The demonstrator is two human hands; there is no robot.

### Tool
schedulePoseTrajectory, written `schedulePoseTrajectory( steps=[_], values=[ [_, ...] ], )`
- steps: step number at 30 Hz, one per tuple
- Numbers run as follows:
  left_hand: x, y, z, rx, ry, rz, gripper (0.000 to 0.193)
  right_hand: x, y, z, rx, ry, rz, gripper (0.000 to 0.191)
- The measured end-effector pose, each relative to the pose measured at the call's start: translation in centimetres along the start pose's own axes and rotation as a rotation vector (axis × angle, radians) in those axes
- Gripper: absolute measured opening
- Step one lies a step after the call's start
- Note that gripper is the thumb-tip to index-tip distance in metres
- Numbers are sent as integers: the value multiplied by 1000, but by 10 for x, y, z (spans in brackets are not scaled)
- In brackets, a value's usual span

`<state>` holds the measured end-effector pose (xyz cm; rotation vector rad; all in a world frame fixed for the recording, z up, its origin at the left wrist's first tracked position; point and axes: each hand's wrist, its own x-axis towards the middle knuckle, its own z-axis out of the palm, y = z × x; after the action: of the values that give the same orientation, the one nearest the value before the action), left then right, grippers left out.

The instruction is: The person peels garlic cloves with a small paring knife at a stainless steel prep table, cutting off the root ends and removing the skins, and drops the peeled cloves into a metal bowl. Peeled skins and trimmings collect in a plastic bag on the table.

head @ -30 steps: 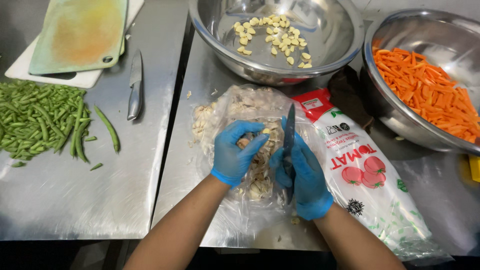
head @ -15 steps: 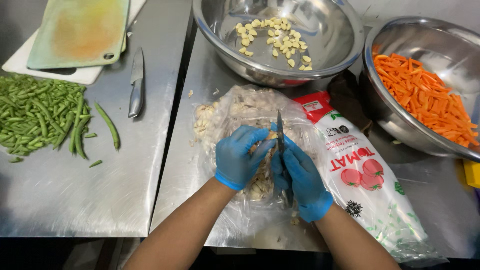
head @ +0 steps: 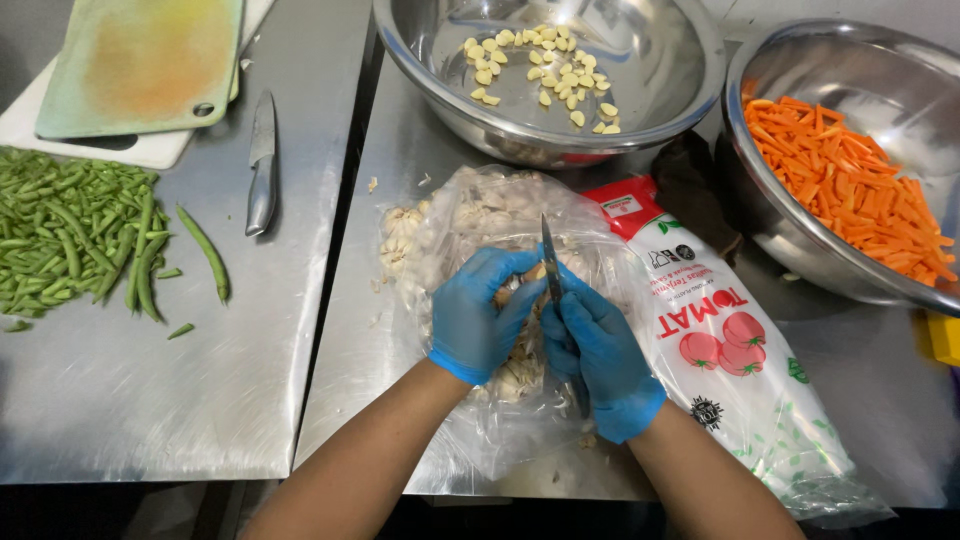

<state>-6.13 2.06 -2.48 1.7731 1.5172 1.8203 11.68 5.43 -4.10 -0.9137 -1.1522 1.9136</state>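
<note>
The scene is seen through a single view, taken from a camera worn on the person's head. It is aimed steeply downward and slightly forward onto a steel worktop, from close range. The forearms are seen entering from the bottom edge, and the left hand and right hand are held near the centre. Two metal bowls are cut off by the top and right edges. No second view is provided, so no part is shared.

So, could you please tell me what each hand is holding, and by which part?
Right hand grips a small knife by its handle; left hand pinches a garlic piece at its fingertips.
</note>
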Motion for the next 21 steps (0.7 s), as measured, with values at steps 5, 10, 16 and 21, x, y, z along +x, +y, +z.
schedulePoseTrajectory(
  steps=[5,10,16,21],
  values=[
    [-2,-2,5,-309,-53,-193,17,0,-7,-1,138,-121,22,36],
    [-7,-8,13,-551,-21,-314,14,-4,-4,5,188,-91,39,35],
    [-11,-12,17,-858,-28,-656,18,-5,1,9,249,-98,20,28],
    [-7,-10,15,-655,-95,-408,24,-1,-1,5,-3,43,-102,48]
  ],
)
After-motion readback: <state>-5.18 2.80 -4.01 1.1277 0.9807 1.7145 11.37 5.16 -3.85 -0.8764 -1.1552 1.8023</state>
